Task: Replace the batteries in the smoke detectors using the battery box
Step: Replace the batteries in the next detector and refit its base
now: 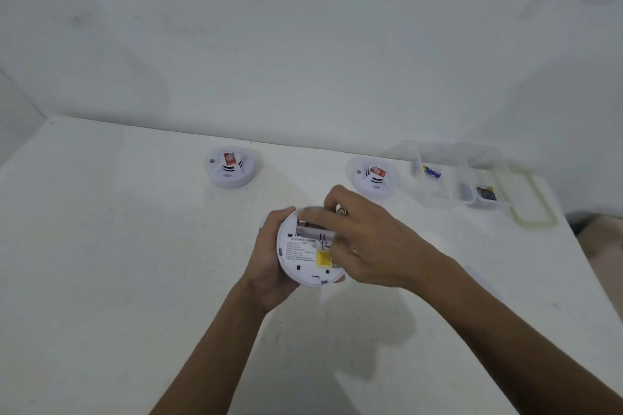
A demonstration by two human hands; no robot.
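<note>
Bare white room, white table [101, 246], blank walls [236, 44]

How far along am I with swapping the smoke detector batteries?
Nothing looks finished yet. In hand: your left hand grips one detector back-side up, and your right hand works at its open battery bay. Left to do: two detectors sit face-up on the table, apparently untouched, and the clear battery box at the right holds batteries.

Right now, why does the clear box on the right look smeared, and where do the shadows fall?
Head view: the box is motion-blurred, its outline ghosted double; the held detector is sharper, its label only partly legible; soft, faint shadows lie on the table toward the frame bottom.
</note>
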